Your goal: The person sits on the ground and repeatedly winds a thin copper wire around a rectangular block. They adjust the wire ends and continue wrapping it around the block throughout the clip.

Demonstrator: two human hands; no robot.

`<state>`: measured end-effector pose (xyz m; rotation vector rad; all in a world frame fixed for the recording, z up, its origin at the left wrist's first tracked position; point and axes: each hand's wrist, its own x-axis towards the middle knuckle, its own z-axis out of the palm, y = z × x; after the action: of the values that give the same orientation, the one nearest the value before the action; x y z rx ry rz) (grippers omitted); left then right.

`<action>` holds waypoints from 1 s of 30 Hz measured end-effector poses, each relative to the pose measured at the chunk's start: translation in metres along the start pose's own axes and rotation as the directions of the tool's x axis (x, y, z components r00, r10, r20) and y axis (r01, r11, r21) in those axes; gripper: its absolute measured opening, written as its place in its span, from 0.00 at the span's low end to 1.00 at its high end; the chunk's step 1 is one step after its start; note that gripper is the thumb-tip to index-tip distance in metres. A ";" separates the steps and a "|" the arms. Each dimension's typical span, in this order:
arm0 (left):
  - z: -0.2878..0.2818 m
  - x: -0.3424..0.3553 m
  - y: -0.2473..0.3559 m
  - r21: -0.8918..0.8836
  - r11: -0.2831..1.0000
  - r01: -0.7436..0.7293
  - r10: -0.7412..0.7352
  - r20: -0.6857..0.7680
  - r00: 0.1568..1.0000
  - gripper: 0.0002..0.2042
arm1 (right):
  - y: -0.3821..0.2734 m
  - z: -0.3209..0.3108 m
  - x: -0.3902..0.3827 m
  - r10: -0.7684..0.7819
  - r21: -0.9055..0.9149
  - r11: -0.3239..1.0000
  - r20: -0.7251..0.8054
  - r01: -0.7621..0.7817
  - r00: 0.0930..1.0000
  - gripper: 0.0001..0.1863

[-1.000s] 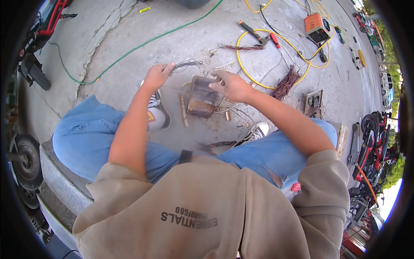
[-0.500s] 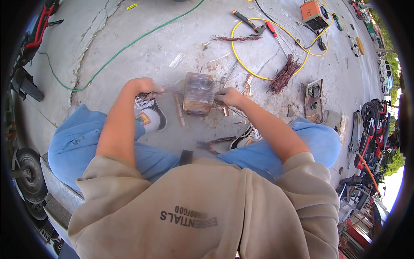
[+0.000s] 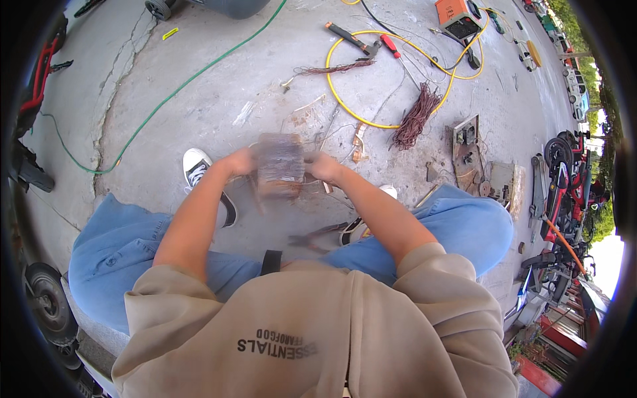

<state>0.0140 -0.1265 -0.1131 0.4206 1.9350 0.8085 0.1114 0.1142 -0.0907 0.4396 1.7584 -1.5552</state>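
Observation:
A boxy coil [image 3: 281,166], closely wound with dark wire and showing a brownish lower edge, is in front of me between my feet. It is smeared by motion. My left hand [image 3: 240,161] is closed against the coil's left side, its fingertips blurred and partly hidden. On the opposite side my right hand [image 3: 323,167] grips the coil's edge with bent fingers. Thin loose wires and a copper-coloured strip [image 3: 359,142] lie just beyond the right hand. Nearer to me, between my legs, is a blurred pair of pliers [image 3: 315,237].
Beyond the coil lie a hammer [image 3: 352,38], a red-handled screwdriver [image 3: 398,54], a yellow hose [image 3: 335,83] and a bundle of reddish wire [image 3: 417,116]. An orange machine [image 3: 458,18] stands far right. A green hose [image 3: 199,69] crosses the left. Metal housing parts [image 3: 466,149] sit right.
My left hand has come in from the left, where it was apart from the coil, to the coil's side. The coil has shifted a little toward me. My right hand stays at its right edge.

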 end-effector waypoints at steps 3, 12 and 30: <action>-0.009 0.002 -0.006 0.193 0.980 -0.040 0.045 -0.021 0.999 0.14 | 0.012 -0.030 0.005 0.038 -0.032 0.999 0.104 -0.035 0.994 0.14; -0.040 -0.028 0.070 0.368 0.917 -0.152 0.231 -0.179 0.956 0.18 | -0.112 -0.154 -0.137 0.176 -0.772 0.617 -0.056 -0.155 0.983 0.18; 0.010 -0.047 0.147 -0.705 0.565 -0.429 0.268 -0.336 0.903 0.29 | -0.207 -0.080 -0.244 -0.480 -0.483 0.826 -0.334 0.289 0.811 0.19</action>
<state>0.0385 -0.0454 0.0160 0.1919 1.4720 1.9089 0.1110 0.1987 0.2278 0.2292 2.6105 -1.3504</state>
